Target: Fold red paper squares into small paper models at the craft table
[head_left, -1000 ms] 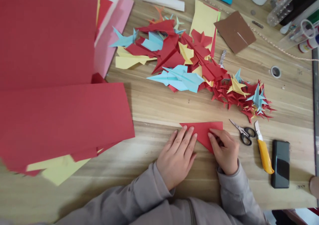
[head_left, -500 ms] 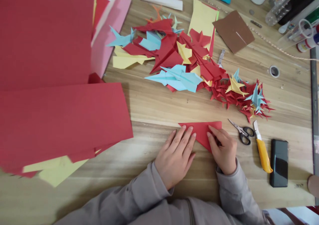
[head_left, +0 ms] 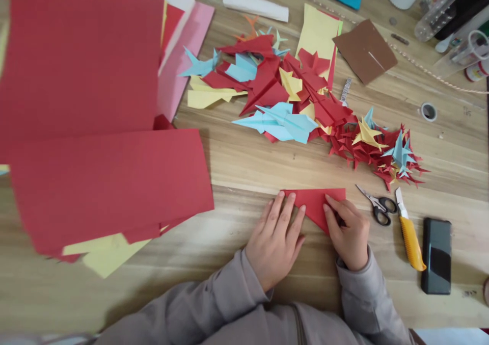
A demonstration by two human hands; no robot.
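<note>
A folded red paper (head_left: pixel 315 200), roughly triangular, lies flat on the wooden table in front of me. My left hand (head_left: pixel 275 240) rests with spread, flat fingers, its fingertips on the paper's left end. On the right part of the same paper, my right hand (head_left: pixel 348 230) has thumb and index finger brought close together at the surface, the other fingers curled. The paper's lower left edge runs between the two hands, and its top right corner shows beyond my right fingers.
Large red sheets (head_left: pixel 110 182) cover the left. Folded paper shapes (head_left: pixel 267 82) lie heaped beyond my hands. To the right are black-handled scissors (head_left: pixel 383 208), a yellow cutter (head_left: pixel 411 240) and a black phone-like object (head_left: pixel 436 256). A brown square (head_left: pixel 365 52) lies farther back.
The whole view has shifted, so things appear slightly farther right. My left fingertips lie a little nearer the paper's left tip. My right hand keeps its pinch on the paper.
</note>
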